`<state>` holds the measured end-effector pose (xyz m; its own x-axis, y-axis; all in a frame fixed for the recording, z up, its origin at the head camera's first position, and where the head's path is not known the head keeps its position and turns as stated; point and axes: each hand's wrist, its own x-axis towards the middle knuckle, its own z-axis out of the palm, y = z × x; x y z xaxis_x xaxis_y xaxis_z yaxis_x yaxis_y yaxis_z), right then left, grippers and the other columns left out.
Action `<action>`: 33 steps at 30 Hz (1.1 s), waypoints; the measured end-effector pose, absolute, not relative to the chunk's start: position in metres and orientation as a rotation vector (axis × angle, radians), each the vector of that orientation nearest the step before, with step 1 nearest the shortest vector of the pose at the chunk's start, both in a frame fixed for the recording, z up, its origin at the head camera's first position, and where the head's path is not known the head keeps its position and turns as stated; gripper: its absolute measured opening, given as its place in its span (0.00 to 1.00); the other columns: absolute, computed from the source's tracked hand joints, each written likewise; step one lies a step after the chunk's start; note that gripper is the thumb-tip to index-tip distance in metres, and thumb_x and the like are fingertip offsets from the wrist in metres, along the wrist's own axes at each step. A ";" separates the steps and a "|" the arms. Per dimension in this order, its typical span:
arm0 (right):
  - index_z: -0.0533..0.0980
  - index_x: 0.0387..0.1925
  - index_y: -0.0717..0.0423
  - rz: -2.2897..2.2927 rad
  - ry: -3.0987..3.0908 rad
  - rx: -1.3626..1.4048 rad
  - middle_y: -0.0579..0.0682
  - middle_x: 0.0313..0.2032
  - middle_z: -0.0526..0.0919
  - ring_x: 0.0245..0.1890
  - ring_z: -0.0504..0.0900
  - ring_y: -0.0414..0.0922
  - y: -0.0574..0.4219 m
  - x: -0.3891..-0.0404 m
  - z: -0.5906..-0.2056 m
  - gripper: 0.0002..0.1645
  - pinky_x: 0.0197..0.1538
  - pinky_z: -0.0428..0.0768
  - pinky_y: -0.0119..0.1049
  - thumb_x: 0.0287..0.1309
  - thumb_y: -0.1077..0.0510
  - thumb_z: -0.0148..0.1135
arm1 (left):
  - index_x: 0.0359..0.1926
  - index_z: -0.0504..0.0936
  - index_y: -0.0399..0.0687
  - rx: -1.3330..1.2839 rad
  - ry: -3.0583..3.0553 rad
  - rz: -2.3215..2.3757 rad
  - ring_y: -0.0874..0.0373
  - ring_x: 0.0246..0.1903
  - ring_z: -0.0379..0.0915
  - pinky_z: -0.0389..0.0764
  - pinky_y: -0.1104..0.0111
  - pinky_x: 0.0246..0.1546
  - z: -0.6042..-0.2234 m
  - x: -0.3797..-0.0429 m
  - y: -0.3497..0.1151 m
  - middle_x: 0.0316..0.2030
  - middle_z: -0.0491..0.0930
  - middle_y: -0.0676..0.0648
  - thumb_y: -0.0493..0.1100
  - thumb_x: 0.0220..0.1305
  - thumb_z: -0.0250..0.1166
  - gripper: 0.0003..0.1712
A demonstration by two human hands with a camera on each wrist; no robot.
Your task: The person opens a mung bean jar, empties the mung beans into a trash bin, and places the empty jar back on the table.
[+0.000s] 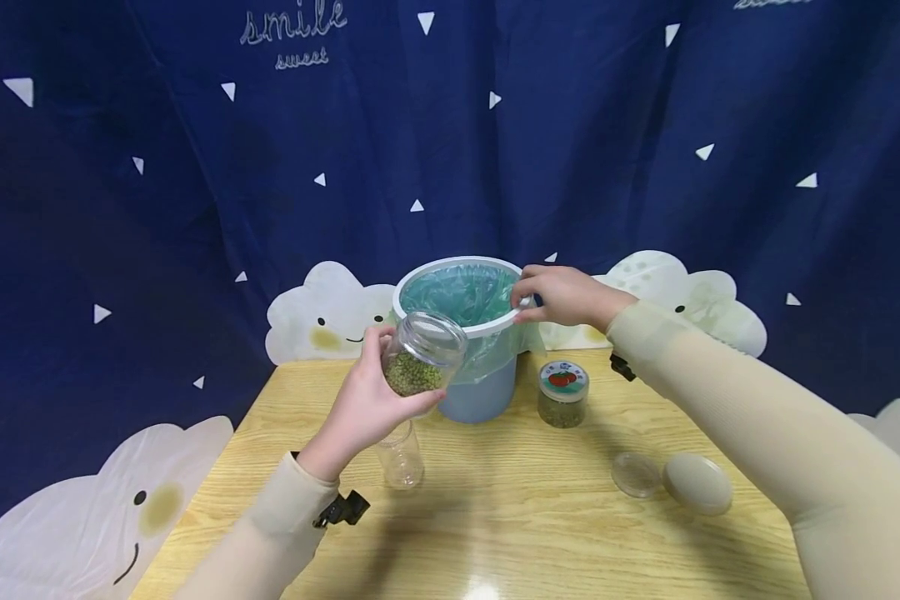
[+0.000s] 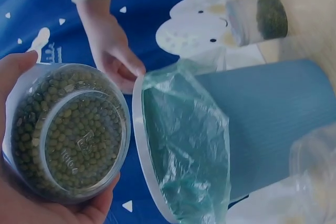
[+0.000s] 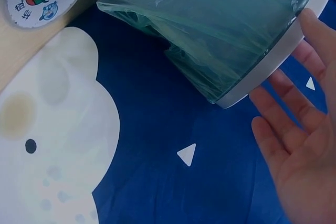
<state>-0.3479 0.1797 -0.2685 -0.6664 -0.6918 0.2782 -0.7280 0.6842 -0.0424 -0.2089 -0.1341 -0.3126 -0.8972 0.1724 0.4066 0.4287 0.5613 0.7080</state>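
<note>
My left hand (image 1: 367, 404) grips a clear jar (image 1: 429, 337) from its left side, fingers and thumb spread round the body. Green mung beans (image 2: 79, 140) fill its lower part and show through the base in the left wrist view. The jar leans with its open mouth towards a blue bin (image 1: 480, 398), close to the bin's near left rim. A green plastic liner (image 1: 450, 293) covers the bin's inside and folds over the white rim (image 3: 262, 72). At the far right of that rim, my right hand (image 1: 566, 293) pinches it between thumb and fingers.
Right of the bin stands a jar with a tomato-printed lid (image 1: 562, 380). Below my left hand is a clear container (image 1: 402, 462). A clear disc (image 1: 635, 475) and a white lid (image 1: 697, 483) lie on the wooden table (image 1: 540, 542). A blue curtain (image 1: 390, 150) hangs behind.
</note>
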 end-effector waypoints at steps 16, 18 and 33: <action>0.84 0.38 0.48 0.247 -2.647 1.143 0.52 0.44 0.81 0.44 0.83 0.53 0.179 -0.349 -0.271 0.10 0.50 0.81 0.49 0.59 0.49 0.75 | 0.69 0.59 0.54 -0.407 -2.518 -1.369 0.46 0.67 0.69 0.64 0.44 0.71 -0.295 -0.249 -0.154 0.61 0.78 0.43 0.52 0.53 0.81 0.51; 0.84 0.38 0.48 0.252 -2.645 1.144 0.52 0.44 0.81 0.44 0.83 0.53 0.179 -0.348 -0.270 0.10 0.50 0.81 0.49 0.59 0.49 0.75 | 0.70 0.59 0.54 -0.402 -2.526 -1.353 0.45 0.68 0.69 0.65 0.44 0.71 -0.293 -0.254 -0.156 0.62 0.78 0.43 0.52 0.53 0.81 0.51; 0.84 0.38 0.48 0.257 -2.621 1.152 0.51 0.43 0.81 0.43 0.83 0.53 0.182 -0.349 -0.271 0.11 0.50 0.81 0.48 0.58 0.49 0.75 | 0.74 0.60 0.48 -0.309 -2.610 -1.200 0.39 0.67 0.70 0.73 0.45 0.65 -0.286 -0.275 -0.161 0.68 0.74 0.35 0.55 0.53 0.80 0.54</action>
